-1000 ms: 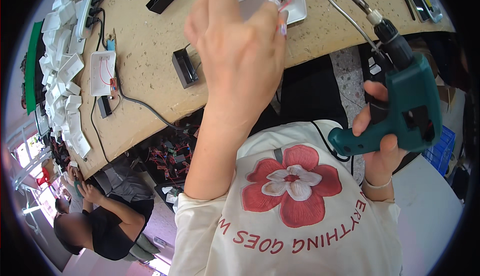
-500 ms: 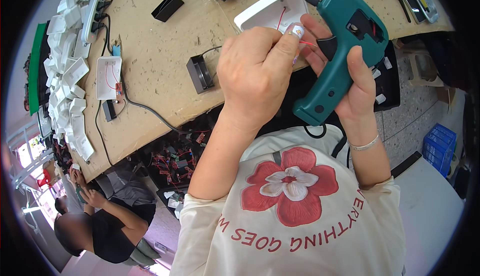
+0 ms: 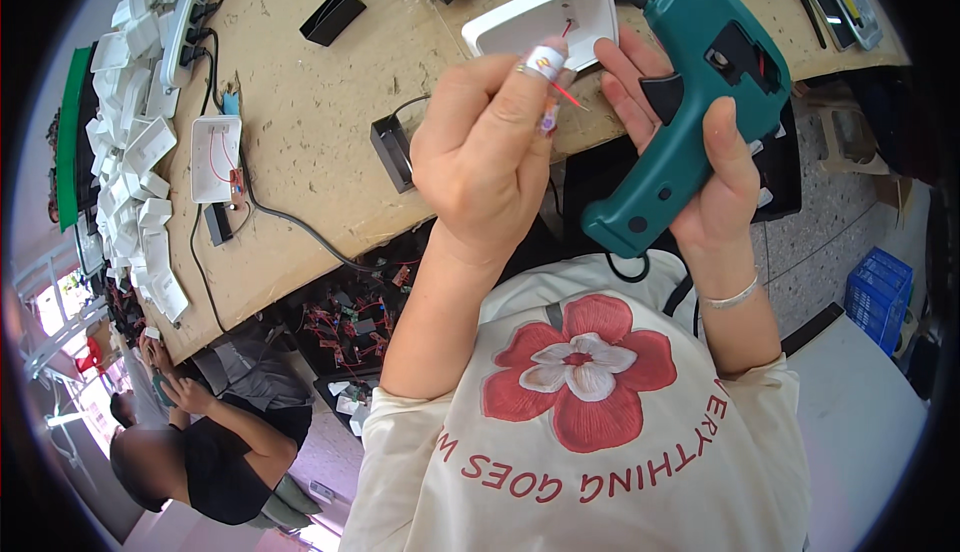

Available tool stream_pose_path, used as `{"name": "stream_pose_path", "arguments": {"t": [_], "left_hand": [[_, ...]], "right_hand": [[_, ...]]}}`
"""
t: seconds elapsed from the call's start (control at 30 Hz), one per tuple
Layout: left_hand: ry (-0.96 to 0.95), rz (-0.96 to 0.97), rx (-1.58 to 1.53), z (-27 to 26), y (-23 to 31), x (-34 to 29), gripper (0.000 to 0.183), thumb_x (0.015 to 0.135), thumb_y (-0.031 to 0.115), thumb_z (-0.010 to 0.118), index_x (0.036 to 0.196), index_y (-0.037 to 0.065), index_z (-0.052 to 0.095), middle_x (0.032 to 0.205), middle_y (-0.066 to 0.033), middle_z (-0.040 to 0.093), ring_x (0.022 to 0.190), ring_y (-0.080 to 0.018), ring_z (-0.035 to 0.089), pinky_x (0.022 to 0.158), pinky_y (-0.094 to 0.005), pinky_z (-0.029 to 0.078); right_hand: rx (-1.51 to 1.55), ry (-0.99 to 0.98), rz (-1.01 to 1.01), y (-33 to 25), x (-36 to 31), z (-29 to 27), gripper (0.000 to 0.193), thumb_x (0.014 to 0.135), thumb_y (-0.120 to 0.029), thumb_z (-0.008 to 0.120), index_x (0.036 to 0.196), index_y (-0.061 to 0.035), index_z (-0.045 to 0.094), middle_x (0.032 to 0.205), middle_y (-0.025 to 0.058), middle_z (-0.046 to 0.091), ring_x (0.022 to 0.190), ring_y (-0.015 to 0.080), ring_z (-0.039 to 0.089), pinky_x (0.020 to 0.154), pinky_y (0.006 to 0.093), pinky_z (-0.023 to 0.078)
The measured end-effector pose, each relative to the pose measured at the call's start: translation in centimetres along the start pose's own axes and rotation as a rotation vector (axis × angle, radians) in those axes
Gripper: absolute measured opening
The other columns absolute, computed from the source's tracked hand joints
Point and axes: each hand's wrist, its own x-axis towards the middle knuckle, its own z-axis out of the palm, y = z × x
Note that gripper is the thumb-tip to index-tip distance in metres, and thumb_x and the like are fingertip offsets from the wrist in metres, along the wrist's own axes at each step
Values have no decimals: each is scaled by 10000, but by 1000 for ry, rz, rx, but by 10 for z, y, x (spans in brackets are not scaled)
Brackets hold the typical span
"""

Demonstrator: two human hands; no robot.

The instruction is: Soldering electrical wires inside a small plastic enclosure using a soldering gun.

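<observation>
My left hand [image 3: 480, 142] is closed in a pinch on a thin red wire [image 3: 572, 97], whose free end sticks out beside the fingers. Another bit of red wire shows inside the white plastic housing [image 3: 500, 34], which lies open side up just beyond the hand. In my right hand [image 3: 715, 182] rests a green soldering gun [image 3: 690, 72] with a black trigger. Its handle lies across the palm, with the thumb on one side and the fingers stretched loosely by the trigger. The metal tip points to the far left, over the housing.
Small black boxes [image 3: 392, 152] with leads lie on the table [image 3: 330, 192]. A wired white housing [image 3: 215, 184] stands left, by a power strip [image 3: 188, 37] and heaped white housings [image 3: 130, 142]. Below the edge is a bin of wired circuit boards [image 3: 345, 322]. A co-worker [image 3: 240, 442] sits lower left.
My left hand has drawn back left from the soldering gun, and the wire end now shows. The gun has shifted slightly right; the white housing has shifted a little.
</observation>
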Motion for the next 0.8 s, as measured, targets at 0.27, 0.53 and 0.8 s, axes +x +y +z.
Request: {"name": "stream_pose_path", "arguments": {"t": [0.27,0.53,0.8], "left_hand": [[-26,65,107,4,3,4,269,702,-79,679,961,-20,643,823,-116,612,629,-167,572,565,-252,474],[-128,113,390,3,-7,9,188,630,71,638,816,67,609,748,-23,564,616,-193,541,561,-297,380],[-264,95,326,0,-4,15,208,664,63,635,868,57,594,805,-46,564,717,-215,556,626,-329,360]], "right_hand": [[-33,-1,-141,28,-9,9,818,847,-457,547,1397,3,155,1434,216,209,1335,322,228,1099,382,215],[44,7,-127,20,-9,-1,746,838,-418,584,1376,-30,243,1373,204,326,1263,298,356,1037,380,307],[92,-26,-116,15,-13,-9,689,842,-393,597,1357,-46,297,1325,194,405,1160,280,480,928,383,414]]}}
